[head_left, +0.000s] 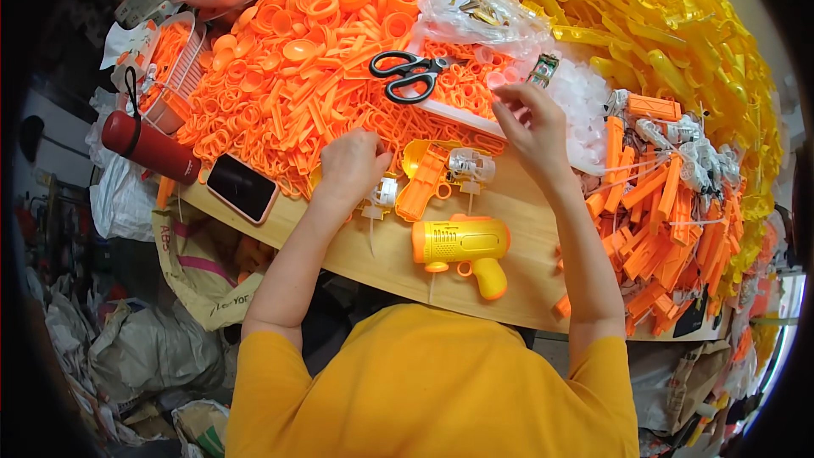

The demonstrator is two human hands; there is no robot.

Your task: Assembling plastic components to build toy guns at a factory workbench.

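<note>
My left hand [352, 165] is closed over the near edge of the orange parts, beside a partly assembled toy gun [383, 195]; its fingertips are hidden. My right hand [534, 125] is raised by the white tray [462, 117]. Its thumb and forefinger curl toward each other, and anything between them is too small to make out. Between my hands lies an open toy gun half [424, 184] in orange and yellow, with a clear mechanism [471, 166] at its side. Closer to me rests a yellow toy gun [462, 242] with orange trim.
Black-handled scissors [407, 76] lie on the orange heap [284, 89]. Translucent caps [581, 110] and a yellow shell pile [653, 25] are at the right. Orange pieces with wired mechanisms [670, 203] crowd the right edge. A phone [242, 188] and red bottle [151, 148] are left.
</note>
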